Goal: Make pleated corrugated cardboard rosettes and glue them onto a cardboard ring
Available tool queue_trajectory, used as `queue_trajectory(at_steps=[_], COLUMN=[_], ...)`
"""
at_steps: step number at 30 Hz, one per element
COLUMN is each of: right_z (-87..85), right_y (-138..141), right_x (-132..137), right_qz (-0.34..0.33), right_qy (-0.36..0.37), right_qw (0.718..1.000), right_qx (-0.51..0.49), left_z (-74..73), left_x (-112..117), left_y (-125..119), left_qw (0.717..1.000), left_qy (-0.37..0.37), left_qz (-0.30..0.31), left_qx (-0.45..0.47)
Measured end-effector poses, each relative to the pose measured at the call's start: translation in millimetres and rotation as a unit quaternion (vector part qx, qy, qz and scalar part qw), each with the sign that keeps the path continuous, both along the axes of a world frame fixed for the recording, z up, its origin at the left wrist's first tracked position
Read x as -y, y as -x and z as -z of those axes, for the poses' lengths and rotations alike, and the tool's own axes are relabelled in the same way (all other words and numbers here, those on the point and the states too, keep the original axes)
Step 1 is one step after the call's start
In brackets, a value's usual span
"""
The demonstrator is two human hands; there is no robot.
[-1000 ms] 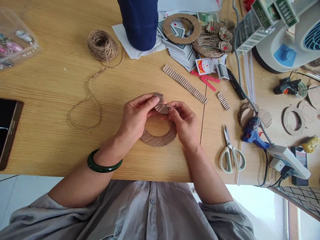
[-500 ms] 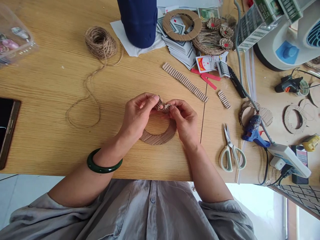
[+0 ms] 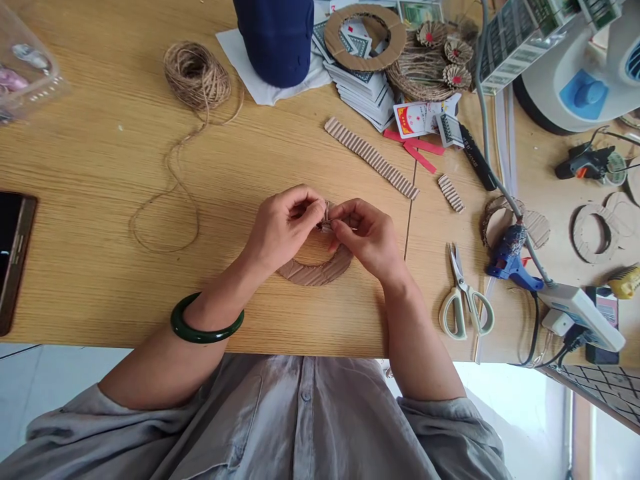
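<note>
Between the fingertips of both hands is a small strip of corrugated cardboard [image 3: 326,215], ridged and bent, mostly covered by the fingers. My left hand [image 3: 293,220] pinches its left side, and my right hand [image 3: 364,233] pinches its right side. Just beneath them a flat cardboard ring [image 3: 315,275] lies on the table, its far part hidden by the hands. Beyond the hands rests a long corrugated cardboard strip [image 3: 371,159], and a short corrugated piece [image 3: 451,193] lies to its right.
Scissors [image 3: 463,297] and a blue glue gun [image 3: 510,260] with a cable lie to the right. A twine ball [image 3: 197,77] trails a loose strand at left. Playing cards [image 3: 367,100], another cardboard ring [image 3: 337,50] and a dark blue cup [image 3: 275,43] stand at the back; a phone [image 3: 15,260] lies far left.
Both hands have shifted their grip on the corrugated strip, and the fingertips have come closer together. Its ridged end, which stood up at the left fingers, is now mostly covered.
</note>
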State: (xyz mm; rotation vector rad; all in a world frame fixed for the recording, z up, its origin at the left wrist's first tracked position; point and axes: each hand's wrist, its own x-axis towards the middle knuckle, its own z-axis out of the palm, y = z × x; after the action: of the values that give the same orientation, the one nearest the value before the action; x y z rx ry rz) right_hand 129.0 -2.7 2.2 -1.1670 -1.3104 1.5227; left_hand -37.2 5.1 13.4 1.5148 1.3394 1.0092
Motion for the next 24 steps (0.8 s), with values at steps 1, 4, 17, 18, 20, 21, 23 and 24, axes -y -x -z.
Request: queue_trajectory(at_steps=[1,4,17,18,20,21,23,24], right_z=[-0.2,-0.7,-6.1,-6.2,-5.6,-5.1,-4.1,-3.7], right_y=[-0.1,-0.9,-15.3,-15.6,-16.4,-16.9,-18.2,-18.9], right_x=[-0.1,-0.5,-4.0,-4.3,-5.0,-5.2,-5.5,-5.5], right_qz=[0.002,0.011,-0.090,-0.094,-0.102,-0.105,-0.111,-0.116], right_qy=[0.000,0.007,0.036,0.037,0.039,0.039,0.039,0.040], right_qw=[1.000,1.000,0.995,0.994,0.993,0.993,0.992,0.991], right_qx=[0.000,-0.016,-0.039,-0.042,-0.045,-0.045,-0.043,-0.043], left_z=[0.7,1.5,0.2,0.7,2.2,3.0,4.7,5.5], left_x=[-0.1,-0.5,-2.1,-1.7,-1.2,-1.2,-1.8,-2.3], left_y=[0.4,1.9,9.8,9.6,9.3,9.4,10.4,11.2], left_qw=[1.000,0.999,0.994,0.993,0.993,0.993,0.992,0.991], left_qy=[-0.001,0.016,0.047,0.052,0.060,0.061,0.054,0.050], left_qz=[0.009,0.029,0.103,0.102,0.101,0.102,0.113,0.124], left_qx=[0.002,0.028,0.009,0.010,0.014,0.016,0.009,0.001])
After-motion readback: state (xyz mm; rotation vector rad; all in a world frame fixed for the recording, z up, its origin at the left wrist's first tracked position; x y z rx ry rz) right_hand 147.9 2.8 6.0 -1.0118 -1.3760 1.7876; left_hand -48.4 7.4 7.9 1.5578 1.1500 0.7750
